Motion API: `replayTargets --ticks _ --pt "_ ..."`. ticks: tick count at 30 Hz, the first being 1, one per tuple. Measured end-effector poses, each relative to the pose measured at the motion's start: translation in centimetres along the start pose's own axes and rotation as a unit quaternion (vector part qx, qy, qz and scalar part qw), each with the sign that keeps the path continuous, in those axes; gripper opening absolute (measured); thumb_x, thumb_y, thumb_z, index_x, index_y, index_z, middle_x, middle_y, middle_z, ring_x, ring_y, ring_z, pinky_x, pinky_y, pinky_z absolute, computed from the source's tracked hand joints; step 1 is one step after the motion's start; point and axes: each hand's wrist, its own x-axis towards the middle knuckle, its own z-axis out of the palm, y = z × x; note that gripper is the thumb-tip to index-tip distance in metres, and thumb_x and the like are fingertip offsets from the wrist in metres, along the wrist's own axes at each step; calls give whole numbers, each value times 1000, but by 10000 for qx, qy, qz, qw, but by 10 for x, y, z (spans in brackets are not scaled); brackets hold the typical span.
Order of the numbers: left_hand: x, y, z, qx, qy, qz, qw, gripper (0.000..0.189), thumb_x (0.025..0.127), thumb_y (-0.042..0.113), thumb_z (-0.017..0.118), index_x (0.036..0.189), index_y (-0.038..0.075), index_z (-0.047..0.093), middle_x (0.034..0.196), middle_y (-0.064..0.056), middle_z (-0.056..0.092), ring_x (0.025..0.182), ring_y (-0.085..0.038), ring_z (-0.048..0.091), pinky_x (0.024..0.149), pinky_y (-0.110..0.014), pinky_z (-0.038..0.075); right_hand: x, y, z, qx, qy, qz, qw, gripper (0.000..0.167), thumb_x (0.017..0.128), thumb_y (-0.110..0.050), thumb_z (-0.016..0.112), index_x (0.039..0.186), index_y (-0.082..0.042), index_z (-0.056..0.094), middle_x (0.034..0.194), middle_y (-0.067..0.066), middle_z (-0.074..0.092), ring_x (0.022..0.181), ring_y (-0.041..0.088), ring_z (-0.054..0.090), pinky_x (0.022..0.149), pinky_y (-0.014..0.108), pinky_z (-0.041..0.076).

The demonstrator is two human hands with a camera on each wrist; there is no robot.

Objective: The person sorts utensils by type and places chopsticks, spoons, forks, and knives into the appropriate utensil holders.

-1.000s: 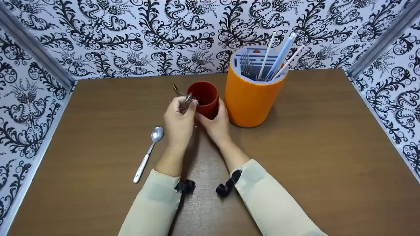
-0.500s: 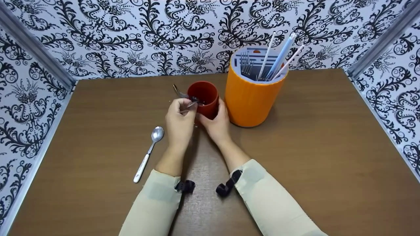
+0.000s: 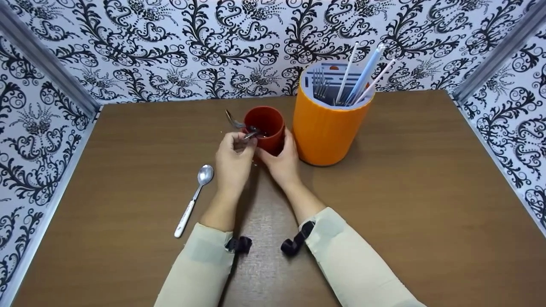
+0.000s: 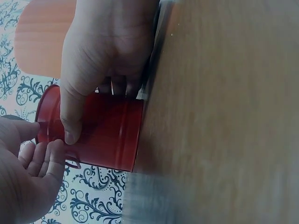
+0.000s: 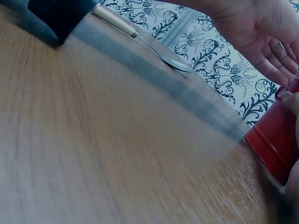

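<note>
A red cup [image 3: 275, 144] stands upright on the table with its mouth up. My right hand [image 3: 281, 164] grips its near right side, the thumb lying across the front in the left wrist view. My left hand [image 3: 233, 160] is at the cup's left rim, where thumb and fingers pinch a shiny curved metal piece [image 3: 251, 134]; the fingers hide most of it, so I cannot tell its kind. Another curved, shiny metal piece [image 3: 233, 120] sticks out leftward past the rim. Small dark, glinting bits show inside the cup. In the left wrist view a thin red loop [image 4: 73, 161] shows beneath the left fingertips.
Close to the cup's right stands an orange cutlery holder [image 3: 328, 136] with forks [image 3: 320, 83] and white, blue and pink handles. A spoon [image 3: 194, 200] with a white handle lies left of my left forearm. Patterned walls [image 3: 170, 51] border the brown table [image 3: 405, 213].
My left hand has lowered slightly, bringing the pinched metal piece down from above the rim to the cup's edge. My right hand and the cup stay in place.
</note>
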Motion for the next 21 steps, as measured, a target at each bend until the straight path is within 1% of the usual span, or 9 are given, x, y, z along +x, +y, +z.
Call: replayTargets --ticks 3,6,11,16,21 --pt "-2 0 -3 52 -104 0 9999 19 94 14 76 106 3 65 105 -11 71 96 -21 71 88 -32 59 0 1 0 57 -1 -23 10000 92 80 -30 89 155 -6 42 155 14 50 141 27 49 124 44 36" --pt "-4 3 -9 165 -247 -23 9996 21 93 13 76 108 3 65 105 -12 71 96 -22 69 88 -32 58 0 1 1 149 17 -75 9999 92 80 -30 90 154 -5 42 154 14 51 140 28 49 123 44 37" --pt "-11 7 -25 571 -611 -126 9964 26 93 13 76 113 3 64 109 -13 71 99 -24 69 89 -33 58 1 1 1 202 25 -95 9997 92 78 -32 91 153 -6 44 152 13 53 139 27 50 123 42 37" --pt "-15 7 -42 1234 -996 -248 9870 33 97 20 74 122 2 62 117 -12 69 105 -23 68 94 -35 57 0 1 1 220 0 -37 9998 93 79 -34 90 154 -6 42 153 12 53 140 25 50 124 40 36" --pt "-15 3 -57 1803 -1225 -257 9756 38 99 22 71 129 1 61 122 -13 66 112 -27 67 97 -39 56 0 0 1 209 -57 8 9998 93 80 -35 90 154 -8 41 154 11 51 141 24 48 125 40 35"
